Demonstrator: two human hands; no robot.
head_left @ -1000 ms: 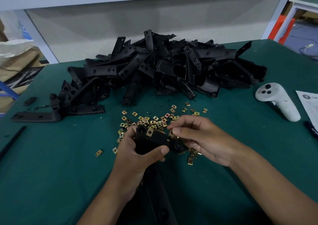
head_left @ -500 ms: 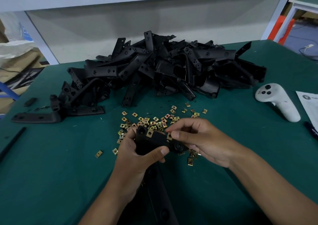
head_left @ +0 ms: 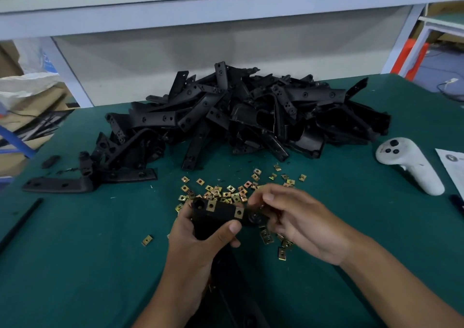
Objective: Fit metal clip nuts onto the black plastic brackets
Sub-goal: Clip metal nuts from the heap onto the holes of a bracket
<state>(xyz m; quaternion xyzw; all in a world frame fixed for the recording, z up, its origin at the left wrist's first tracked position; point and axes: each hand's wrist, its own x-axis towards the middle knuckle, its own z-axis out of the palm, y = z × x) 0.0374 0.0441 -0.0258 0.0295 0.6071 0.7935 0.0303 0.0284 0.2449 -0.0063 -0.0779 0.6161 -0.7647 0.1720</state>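
Bracket (head_left: 216, 218) of black plastic at lower centre of the frame, gripped in the left hand (head_left: 198, 242), thumb curled over the near face, fingers wrapped behind. Long axis running left to right across the frame, a second limb dropping toward the bottom edge below the wrist. Two brass-coloured clip nuts already seated on the upper edge: one (head_left: 210, 206) toward the left end, one (head_left: 238, 212) toward the right.

Right hand (head_left: 296, 224) just right of the bracket's right end, fingers (head_left: 266, 197) loosely curled, thumb and forefinger apart above the round boss; motion blur here, no nut plainly pinched, contact with the bracket impossible to tell. Of the two hands, the nearer to the loose nuts.

Loose clip nuts (head_left: 226, 192) scattered on the green bench (head_left: 75, 252) directly behind the bracket, toward the top of the frame, more just below the right palm, one stray nut (head_left: 147, 240) left of the left hand.

Large heap of unfitted brackets (head_left: 251, 116) across centre frame. White handheld controller (head_left: 409, 164) at right edge, sheet of paper (head_left: 452, 164) beside it.

Likely next step: picking a fresh nut from just beyond the right fingertips and sliding it onto a free edge, pushed across the long axis.
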